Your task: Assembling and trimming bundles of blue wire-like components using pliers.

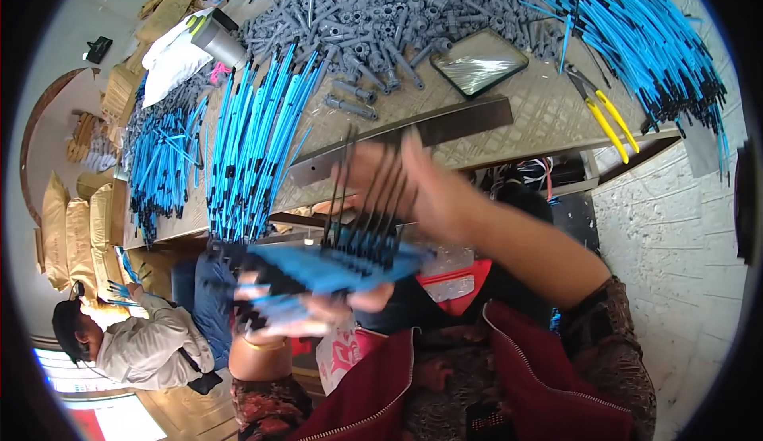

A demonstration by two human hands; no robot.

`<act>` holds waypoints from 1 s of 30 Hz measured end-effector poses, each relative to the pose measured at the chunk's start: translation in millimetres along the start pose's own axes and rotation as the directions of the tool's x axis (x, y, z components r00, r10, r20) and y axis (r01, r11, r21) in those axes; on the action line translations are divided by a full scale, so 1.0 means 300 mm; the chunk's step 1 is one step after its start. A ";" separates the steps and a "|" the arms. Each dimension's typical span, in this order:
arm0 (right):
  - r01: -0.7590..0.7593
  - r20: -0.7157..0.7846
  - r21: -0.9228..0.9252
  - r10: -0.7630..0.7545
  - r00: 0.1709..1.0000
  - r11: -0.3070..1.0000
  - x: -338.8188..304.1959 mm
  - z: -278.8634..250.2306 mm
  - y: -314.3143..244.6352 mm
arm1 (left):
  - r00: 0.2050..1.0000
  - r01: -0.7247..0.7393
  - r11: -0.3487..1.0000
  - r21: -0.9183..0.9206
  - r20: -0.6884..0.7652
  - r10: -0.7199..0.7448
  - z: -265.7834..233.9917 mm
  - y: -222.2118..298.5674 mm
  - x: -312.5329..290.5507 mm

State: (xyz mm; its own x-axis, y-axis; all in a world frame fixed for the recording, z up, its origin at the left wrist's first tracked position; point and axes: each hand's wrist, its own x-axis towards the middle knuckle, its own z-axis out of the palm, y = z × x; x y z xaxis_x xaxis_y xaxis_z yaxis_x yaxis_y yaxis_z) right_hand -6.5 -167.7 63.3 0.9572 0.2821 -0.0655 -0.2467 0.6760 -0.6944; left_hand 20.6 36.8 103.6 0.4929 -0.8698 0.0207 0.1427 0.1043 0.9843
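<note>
My left hand (306, 314) is closed around a bundle of thin blue strips with black ends (334, 268), held low in front of my body and blurred by motion. Several thin black rods (372, 191) rise upright from the bundle. Behind and against these rods is my right hand (409, 183), its thumb stretched up and apart from the blurred fingers; whether it touches the rods I cannot make out. A dark metal bar (469, 121) lies along the table edge just beyond my right hand.
The table (548, 127) bears a heap of grey plastic plugs (381, 12), piles of blue strips (258, 139) on the left and more strips (636, 36) at far right. Yellow-handled pliers (608, 119) and a black-framed tray (481, 61) lie there. A person (151, 334) sits at left.
</note>
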 end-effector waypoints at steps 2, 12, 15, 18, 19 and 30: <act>0.062 -0.105 -0.588 -0.152 0.983 0.807 0.042 -0.054 -0.183 | 0.998 -0.042 0.998 -0.047 0.046 0.044 0.005 -0.003 0.030; 0.062 0.333 -0.864 -0.475 0.815 -0.499 -0.081 -0.286 -0.281 | 0.998 -0.060 0.998 -0.021 -0.033 0.059 0.015 -0.084 0.121; 0.062 0.302 -0.884 -0.466 0.832 -0.463 -0.073 -0.302 -0.292 | 0.998 -0.052 0.998 0.019 -0.047 0.053 0.008 -0.109 0.136; 0.007 0.270 -0.883 -0.495 0.826 -0.470 -0.036 -0.331 -0.347 | 0.995 -0.073 0.996 0.056 -0.059 0.077 -0.005 -0.131 0.148; -0.052 0.249 -0.870 -0.528 0.812 -0.490 -0.019 -0.346 -0.390 | 0.993 -0.094 0.993 0.069 -0.062 0.098 -0.007 -0.135 0.154; -0.077 0.194 -0.832 -0.420 0.887 -0.549 0.083 -0.482 -0.493 | 0.981 -0.107 0.980 -0.171 -0.176 0.077 0.030 -0.132 0.170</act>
State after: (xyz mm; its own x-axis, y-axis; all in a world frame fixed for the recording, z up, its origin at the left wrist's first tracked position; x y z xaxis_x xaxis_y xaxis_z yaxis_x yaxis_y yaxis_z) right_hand 75.6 -359.0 60.7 0.9227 0.0987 0.3727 0.1875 -0.9595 -0.2102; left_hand 32.3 -16.1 67.3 0.6458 -0.7608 0.0648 0.2334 0.2774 0.9320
